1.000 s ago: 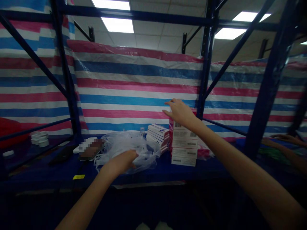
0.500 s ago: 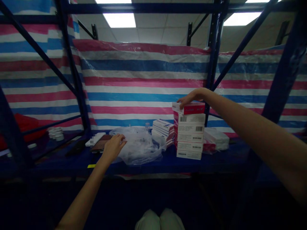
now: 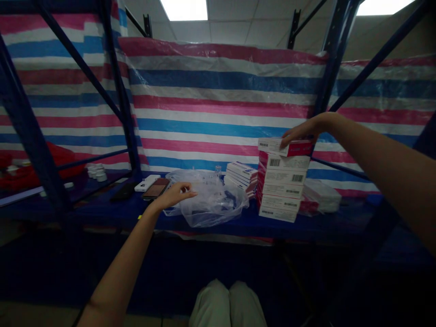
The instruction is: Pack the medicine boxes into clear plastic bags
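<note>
My right hand is bent over the top of a tall stack of red-and-white boxes. Its thumb and fingers grip the topmost small box, which sits on the stack. Barcodes show on the near sides of the boxes. My left hand hovers by the left part of a crumpled clear plastic bag, fingers loosely curled and apart from the thumb, holding nothing visible. Whether it touches the bag I cannot tell. Between bag and stack leans a pile of flat white boxes.
Left of the bag lie a brown phone-like item, a white device and a dark flat object. A wrapped white pack lies right of the stack. Blue rack posts frame the shelf; striped sheeting hangs behind.
The whole view has shifted, with the shelf items now further right in the picture. My left hand has moved slightly over the bag's edge. My right hand stays on the top box.
</note>
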Action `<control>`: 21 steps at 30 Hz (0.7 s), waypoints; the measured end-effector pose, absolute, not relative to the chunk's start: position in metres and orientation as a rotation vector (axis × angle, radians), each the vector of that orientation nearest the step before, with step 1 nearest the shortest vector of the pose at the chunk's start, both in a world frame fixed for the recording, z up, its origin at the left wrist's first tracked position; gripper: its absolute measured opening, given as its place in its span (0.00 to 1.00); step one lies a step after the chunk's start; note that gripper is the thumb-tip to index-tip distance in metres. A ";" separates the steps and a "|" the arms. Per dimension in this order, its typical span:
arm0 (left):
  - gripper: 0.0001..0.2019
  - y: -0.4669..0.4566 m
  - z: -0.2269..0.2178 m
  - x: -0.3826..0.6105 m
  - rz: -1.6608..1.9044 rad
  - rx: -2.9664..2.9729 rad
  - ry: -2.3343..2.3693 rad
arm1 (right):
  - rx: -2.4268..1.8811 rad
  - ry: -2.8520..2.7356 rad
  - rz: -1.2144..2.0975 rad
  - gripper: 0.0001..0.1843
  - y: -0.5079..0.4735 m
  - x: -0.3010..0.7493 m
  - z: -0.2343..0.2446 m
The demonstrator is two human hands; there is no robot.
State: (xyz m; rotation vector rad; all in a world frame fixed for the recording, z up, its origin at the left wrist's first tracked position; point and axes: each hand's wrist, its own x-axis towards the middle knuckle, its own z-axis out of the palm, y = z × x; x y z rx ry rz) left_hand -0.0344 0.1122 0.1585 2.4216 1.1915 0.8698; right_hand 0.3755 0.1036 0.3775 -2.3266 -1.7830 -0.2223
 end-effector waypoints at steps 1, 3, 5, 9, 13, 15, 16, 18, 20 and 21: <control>0.16 0.113 0.159 -0.033 0.867 2.400 1.144 | -2.287 -1.903 -0.025 0.32 0.102 0.379 0.377; 0.18 0.116 0.158 -0.029 0.871 2.331 1.059 | -2.075 -2.115 0.230 0.32 0.097 0.385 0.375; 0.19 0.121 0.156 -0.026 0.924 2.231 1.011 | -1.836 -2.264 0.188 0.30 0.087 0.386 0.374; 0.19 0.134 0.149 -0.023 1.062 2.078 1.006 | -1.637 -2.426 -0.041 0.28 0.063 0.363 0.365; 0.21 0.136 0.145 -0.021 1.102 2.020 1.003 | -1.547 -2.520 0.032 0.34 0.051 0.321 0.344; 0.22 0.132 0.145 -0.020 1.091 2.002 1.014 | -1.450 -2.588 0.173 0.37 0.053 0.302 0.329; 0.22 0.129 0.146 -0.020 1.079 1.997 1.027 | -1.366 -2.627 0.274 0.37 0.055 0.293 0.321; 0.21 0.124 0.146 -0.020 1.060 1.997 1.063 | -1.138 -2.703 0.518 0.37 0.064 0.279 0.306; 0.20 0.122 0.146 -0.021 1.061 2.009 1.085 | -0.889 -2.758 0.730 0.35 0.074 0.268 0.291; 0.19 0.121 0.146 -0.022 1.065 2.013 1.092 | -0.798 -2.778 0.799 0.35 0.080 0.263 0.284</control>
